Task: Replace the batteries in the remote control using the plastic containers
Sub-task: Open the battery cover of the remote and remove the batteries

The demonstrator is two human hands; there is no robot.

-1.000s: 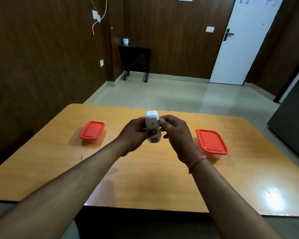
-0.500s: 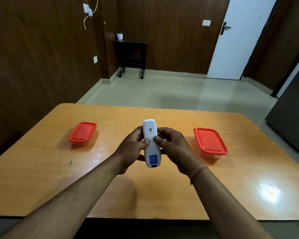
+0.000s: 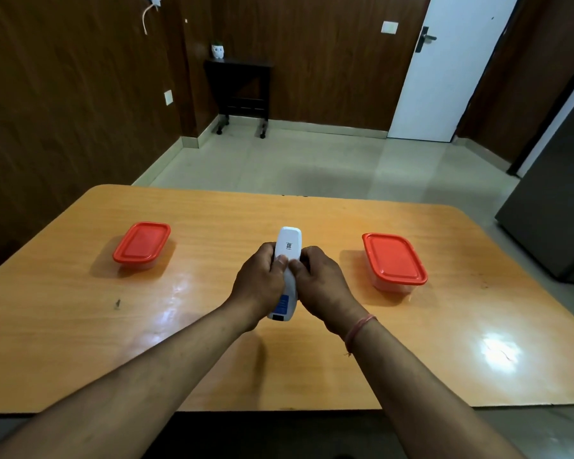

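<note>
I hold a white remote control [image 3: 288, 246] back side up over the middle of the orange wooden table [image 3: 212, 342]; a small code label shows near its far end and a blue label near its close end. My left hand [image 3: 257, 283] wraps its left side and my right hand [image 3: 320, 288] its right side, both thumbs pressed on the back cover. Two clear plastic containers with red lids stand shut on the table: a smaller container [image 3: 142, 244] to the left and a larger container [image 3: 393, 261] to the right, each well apart from my hands.
Beyond the table's far edge lies a tiled floor with a small black side table [image 3: 239, 91] against the brown wall and a white door [image 3: 458, 64] at the back right. A dark grey cabinet [image 3: 557, 220] stands close to the table's right corner.
The remote has tipped from nearly upright to lying flatter, back side up, and has come lower and closer to me. Both thumbs now rest on its back cover.
</note>
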